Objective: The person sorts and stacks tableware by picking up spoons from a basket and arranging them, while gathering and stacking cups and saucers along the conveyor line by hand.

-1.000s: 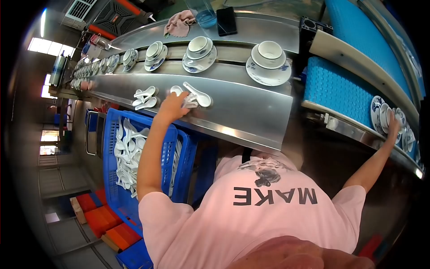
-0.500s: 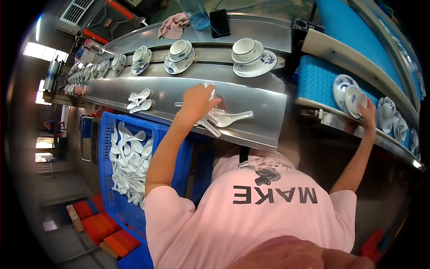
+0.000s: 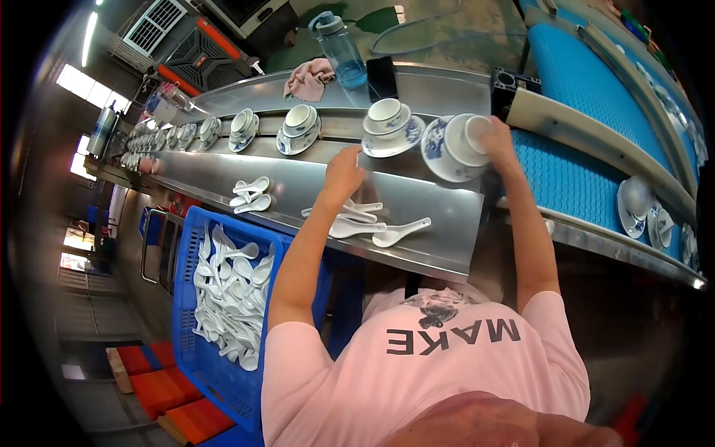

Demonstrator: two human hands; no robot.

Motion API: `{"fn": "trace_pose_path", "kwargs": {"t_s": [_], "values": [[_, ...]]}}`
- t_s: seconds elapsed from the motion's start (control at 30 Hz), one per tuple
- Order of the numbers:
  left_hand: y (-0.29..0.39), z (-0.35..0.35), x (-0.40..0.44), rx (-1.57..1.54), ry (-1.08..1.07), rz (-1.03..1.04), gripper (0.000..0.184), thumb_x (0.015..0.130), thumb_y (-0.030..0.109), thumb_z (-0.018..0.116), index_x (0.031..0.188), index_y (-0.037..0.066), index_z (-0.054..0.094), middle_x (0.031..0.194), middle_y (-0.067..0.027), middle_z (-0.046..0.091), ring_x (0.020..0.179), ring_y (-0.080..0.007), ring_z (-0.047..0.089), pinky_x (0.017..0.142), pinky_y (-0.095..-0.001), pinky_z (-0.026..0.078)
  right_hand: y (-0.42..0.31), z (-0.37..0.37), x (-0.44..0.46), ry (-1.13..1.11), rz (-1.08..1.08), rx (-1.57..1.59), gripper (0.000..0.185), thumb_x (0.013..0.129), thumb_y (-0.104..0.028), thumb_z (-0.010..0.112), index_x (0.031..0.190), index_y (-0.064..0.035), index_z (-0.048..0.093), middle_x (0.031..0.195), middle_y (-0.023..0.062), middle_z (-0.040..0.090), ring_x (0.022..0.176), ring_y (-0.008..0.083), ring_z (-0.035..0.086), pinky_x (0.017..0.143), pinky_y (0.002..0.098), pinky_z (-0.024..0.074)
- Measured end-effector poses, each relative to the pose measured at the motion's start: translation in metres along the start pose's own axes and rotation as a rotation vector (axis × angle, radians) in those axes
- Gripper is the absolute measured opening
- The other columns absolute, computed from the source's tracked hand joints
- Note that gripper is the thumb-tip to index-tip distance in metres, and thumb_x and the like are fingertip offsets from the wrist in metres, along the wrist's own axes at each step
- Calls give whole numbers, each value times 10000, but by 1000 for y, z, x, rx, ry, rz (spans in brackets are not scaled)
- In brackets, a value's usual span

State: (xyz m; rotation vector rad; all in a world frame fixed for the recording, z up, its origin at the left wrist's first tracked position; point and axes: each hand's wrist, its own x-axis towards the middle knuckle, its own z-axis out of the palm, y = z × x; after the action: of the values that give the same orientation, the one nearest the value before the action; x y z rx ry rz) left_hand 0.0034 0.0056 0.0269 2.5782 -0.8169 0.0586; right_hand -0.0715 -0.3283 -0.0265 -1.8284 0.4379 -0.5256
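Note:
My right hand (image 3: 502, 143) grips a stack of a small cup (image 3: 478, 132), a bowl (image 3: 460, 141) and a blue-patterned saucer (image 3: 441, 158), tilted at the right end of the steel table. My left hand (image 3: 345, 177) is closed over the table's front strip, a white bit at its fingertips; it looks like a soup spoon, mostly hidden. Just beyond it stands another cup, bowl and saucer set (image 3: 386, 123). Several white soup spoons (image 3: 402, 232) lie below my left hand, and a small pile of spoons (image 3: 253, 195) lies further left.
More dish sets (image 3: 298, 128) line the metal track toward the far left. A blue crate (image 3: 186, 298) full of spoons stands at front left. Beyond the track are a towel (image 3: 308, 79), water bottle (image 3: 344, 56) and phone (image 3: 383, 79). A blue conveyor (image 3: 566, 175) carries dishes at right.
My right hand has lifted the dish stack off the blue conveyor and carried it left to the table's end. My left hand has risen off the loose spoons toward the nearest dish set.

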Motion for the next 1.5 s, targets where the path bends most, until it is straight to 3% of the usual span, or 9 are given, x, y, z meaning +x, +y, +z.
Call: {"fn": "trace_pose_path", "kwargs": {"t_s": [0.2, 0.3, 0.37, 0.47, 0.57, 0.73, 0.97, 1.43, 1.5], "values": [[-3, 7, 19, 192, -159, 179, 396, 674, -45, 500, 1036, 97, 576, 1041, -126, 574, 926, -305, 549, 744, -403, 431, -14, 36, -4, -129, 36, -192, 350, 785, -178, 519, 1110, -49, 539, 1006, 182, 595, 938, 271, 578, 823, 328, 433], [-6, 4, 10, 237, 87, 494, 374, 684, -50, 489, 1005, 113, 594, 1063, -102, 555, 968, -296, 516, 775, -403, 402, -35, 3, -11, -169, 13, -238, 404, 814, -292, 560, 1115, -24, 536, 965, 143, 615, 886, 232, 587, 790, 304, 444], [-20, 2, 10, 219, 165, 426, 348, 698, -19, 518, 1015, 111, 581, 1054, -110, 544, 988, -308, 492, 806, -411, 384, -36, -42, -17, -59, -104, -244, 320, 821, -228, 560, 1077, -37, 572, 933, 114, 629, 853, 181, 592, 778, 296, 449], [-11, -37, -13, -25, -254, 173, 400, 683, 102, 613, 1079, 99, 554, 1061, -129, 537, 1005, -327, 481, 870, -402, 372, 14, -162, -5, 144, -285, -411, 316, 798, -97, 513, 1107, -83, 575, 1062, 97, 602, 977, 187, 571, 855, 305, 434], [-11, -46, -50, -45, -414, 176, 477, 636, 161, 677, 1090, 102, 545, 1054, -129, 531, 1011, -321, 478, 877, -386, 377, 64, -303, -1, 434, -171, -1108, 442, 771, -12, 413, 1181, -130, 527, 1188, 111, 531, 1087, 266, 508, 919, 346, 396], [-10, -33, -76, 100, -388, 132, 449, 621, 183, 700, 1043, 118, 558, 972, -105, 522, 951, -298, 492, 820, -379, 399, 111, -421, 8, 311, 304, -843, 421, 789, -115, 484, 1206, -58, 493, 1174, 156, 528, 1039, 273, 531, 878, 335, 420], [-7, -34, -77, 39, -413, -72, 343, 668, 214, 663, 945, 54, 539, 931, -142, 543, 872, -316, 530, 748, -374, 427, 103, -426, 3, 290, 391, -391, 373, 802, -181, 513, 1137, -22, 553, 1045, 122, 598, 931, 219, 576, 822, 279, 436], [-6, -12, -58, -281, -312, -299, 359, 663, 217, 575, 908, -44, 589, 834, -214, 606, 792, -339, 588, 735, -373, 446, 107, -343, -13, 21, 61, -873, 311, 722, -53, 544, 1027, -9, 589, 957, 138, 624, 910, 273, 583, 818, 335, 429], [2, -14, -56, -341, -296, -329, 337, 670, 214, 553, 896, -32, 601, 808, -205, 611, 758, -334, 594, 716, -370, 453, 66, -306, -25, -42, 357, -556, 352, 643, -71, 542, 983, -7, 605, 855, 73, 604, 808, 174, 563, 757, 277, 436]]}}
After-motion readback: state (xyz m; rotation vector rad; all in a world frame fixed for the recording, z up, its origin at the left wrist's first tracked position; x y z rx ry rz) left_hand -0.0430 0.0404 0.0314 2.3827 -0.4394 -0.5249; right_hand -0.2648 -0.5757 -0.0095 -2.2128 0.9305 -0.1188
